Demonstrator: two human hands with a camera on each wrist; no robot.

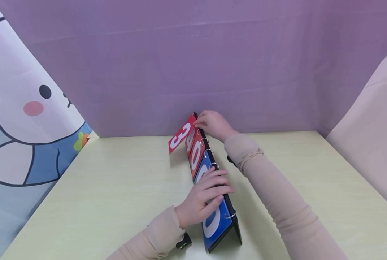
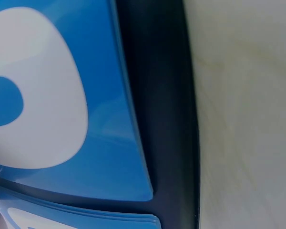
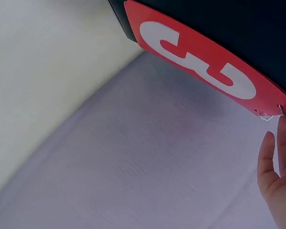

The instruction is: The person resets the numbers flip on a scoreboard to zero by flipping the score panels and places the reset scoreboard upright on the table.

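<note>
A tabletop flip scoreboard with a black A-shaped stand stands lengthwise on the table, its red and blue number cards hung on metal rings. My left hand holds its near part, thumb on the blue side and fingers over the top ridge. At the far end my right hand pinches the upper edge of a red number card showing a 3, which is tilted out from the stand. In the right wrist view another red 3 card hangs on the rear side. A blue card fills much of the left wrist view.
The pale table extends on both sides of the scoreboard. Behind it hangs a purple cloth. A cartoon-printed cloth borders the left side, and a pale cloth the right.
</note>
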